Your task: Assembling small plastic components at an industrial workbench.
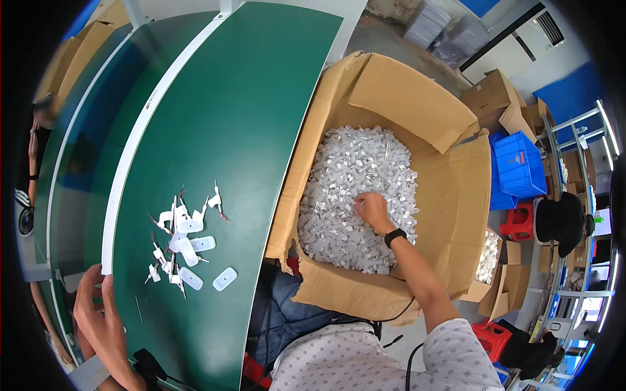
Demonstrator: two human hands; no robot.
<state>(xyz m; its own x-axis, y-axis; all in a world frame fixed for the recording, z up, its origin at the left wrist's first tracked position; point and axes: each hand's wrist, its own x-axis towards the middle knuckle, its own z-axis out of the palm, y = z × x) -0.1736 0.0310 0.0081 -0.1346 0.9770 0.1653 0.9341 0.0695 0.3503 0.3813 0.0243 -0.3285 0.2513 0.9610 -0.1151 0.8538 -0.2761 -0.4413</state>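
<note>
Head view: your right hand pinches white parts mid-carton; left hand, grip open, rests on the tabletop edge.

right hand's fingertips buried among white parts; grip unseen

A heap of small white plastic parts fills the bottom of an open cardboard box, flaps spread outward; the pieces lie jumbled at every angle, some with thin wire leads showing; the right hand presses its fingers into the heap's middle.
</note>
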